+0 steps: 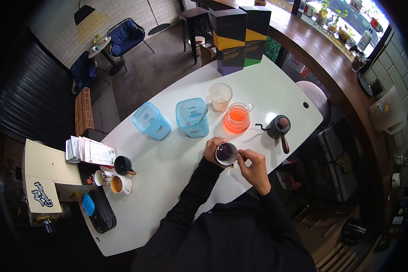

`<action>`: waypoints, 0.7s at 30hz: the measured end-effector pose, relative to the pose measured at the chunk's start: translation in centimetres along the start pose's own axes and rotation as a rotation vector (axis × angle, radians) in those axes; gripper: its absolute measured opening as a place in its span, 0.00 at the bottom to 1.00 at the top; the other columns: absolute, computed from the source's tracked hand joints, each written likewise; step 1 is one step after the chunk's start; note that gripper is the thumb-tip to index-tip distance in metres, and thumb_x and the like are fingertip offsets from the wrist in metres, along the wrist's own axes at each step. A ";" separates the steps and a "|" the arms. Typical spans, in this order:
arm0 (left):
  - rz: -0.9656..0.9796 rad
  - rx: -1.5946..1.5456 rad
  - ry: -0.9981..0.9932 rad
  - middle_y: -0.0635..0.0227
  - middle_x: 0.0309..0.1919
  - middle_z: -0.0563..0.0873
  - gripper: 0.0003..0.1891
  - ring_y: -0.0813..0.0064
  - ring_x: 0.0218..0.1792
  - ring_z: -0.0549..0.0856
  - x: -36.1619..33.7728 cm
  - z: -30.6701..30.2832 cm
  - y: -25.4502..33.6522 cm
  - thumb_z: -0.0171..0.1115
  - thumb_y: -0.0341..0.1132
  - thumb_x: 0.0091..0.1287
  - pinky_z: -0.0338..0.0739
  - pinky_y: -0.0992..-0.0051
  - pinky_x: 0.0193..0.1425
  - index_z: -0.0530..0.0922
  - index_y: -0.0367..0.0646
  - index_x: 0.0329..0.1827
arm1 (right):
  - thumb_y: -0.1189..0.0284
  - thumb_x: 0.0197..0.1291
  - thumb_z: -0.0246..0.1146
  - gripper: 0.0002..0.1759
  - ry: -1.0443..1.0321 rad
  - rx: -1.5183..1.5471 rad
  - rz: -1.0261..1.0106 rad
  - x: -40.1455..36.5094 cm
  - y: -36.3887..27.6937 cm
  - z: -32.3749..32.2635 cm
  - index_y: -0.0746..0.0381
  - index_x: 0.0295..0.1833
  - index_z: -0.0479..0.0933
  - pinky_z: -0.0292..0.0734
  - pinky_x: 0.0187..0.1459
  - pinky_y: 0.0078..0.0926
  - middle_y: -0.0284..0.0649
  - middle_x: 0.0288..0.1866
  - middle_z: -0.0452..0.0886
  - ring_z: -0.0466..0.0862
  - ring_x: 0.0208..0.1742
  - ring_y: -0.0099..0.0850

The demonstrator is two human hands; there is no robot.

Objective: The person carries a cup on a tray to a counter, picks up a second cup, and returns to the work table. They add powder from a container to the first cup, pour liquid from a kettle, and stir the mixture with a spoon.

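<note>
My left hand is wrapped round the side of a cup with dark liquid inside. At the cup's right rim, my right hand pinches a thin spoon-like utensil that reaches into the cup. Just beyond the cup stands a glass jug of orange-red liquid, with a clear plastic container behind it. Two translucent blue containers are to the left, the nearer one to the jug holding a metal utensil. A dark gooseneck kettle with a wooden handle sits to the right.
Stacked dark boxes stand at the white table's far end. On the left are a white cup with brown liquid, a black cup, papers and a black tray. A wooden counter curves along the right.
</note>
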State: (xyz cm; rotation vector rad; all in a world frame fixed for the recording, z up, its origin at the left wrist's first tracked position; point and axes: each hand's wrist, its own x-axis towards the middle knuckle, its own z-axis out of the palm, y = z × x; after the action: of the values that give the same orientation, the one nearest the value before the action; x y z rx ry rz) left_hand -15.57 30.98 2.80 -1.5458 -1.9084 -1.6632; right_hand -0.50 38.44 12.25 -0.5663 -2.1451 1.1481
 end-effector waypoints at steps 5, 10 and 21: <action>-0.031 0.040 -0.018 0.66 0.45 0.83 0.36 0.64 0.47 0.83 -0.3 -0.2 -0.5 0.83 0.39 0.36 0.80 0.68 0.50 0.75 0.44 0.50 | 0.80 0.62 0.62 0.06 0.010 0.177 0.124 0.1 0.3 0.0 0.72 0.42 0.82 0.79 0.36 0.21 0.43 0.30 0.85 0.85 0.30 0.25; -0.092 0.046 -0.013 0.65 0.45 0.83 0.36 0.65 0.46 0.83 -0.5 0.0 -0.9 0.82 0.37 0.36 0.80 0.68 0.50 0.74 0.44 0.51 | 0.80 0.65 0.60 0.07 -0.004 0.235 0.102 0.7 0.0 -2.0 0.72 0.44 0.81 0.80 0.39 0.20 0.41 0.32 0.85 0.85 0.33 0.25; -0.249 0.054 0.009 0.65 0.45 0.82 0.36 0.58 0.46 0.82 -1.4 0.6 -1.9 0.82 0.40 0.34 0.78 0.63 0.52 0.76 0.44 0.49 | 0.79 0.67 0.59 0.08 0.129 0.528 0.163 1.6 0.1 -3.6 0.73 0.45 0.81 0.81 0.39 0.24 0.41 0.32 0.84 0.85 0.35 0.27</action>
State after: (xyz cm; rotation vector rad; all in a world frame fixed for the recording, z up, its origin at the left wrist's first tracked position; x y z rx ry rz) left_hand -16.05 30.99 0.41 -1.3235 -2.1979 -1.6912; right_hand 0.92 41.60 14.22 -0.5559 -1.6139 1.6435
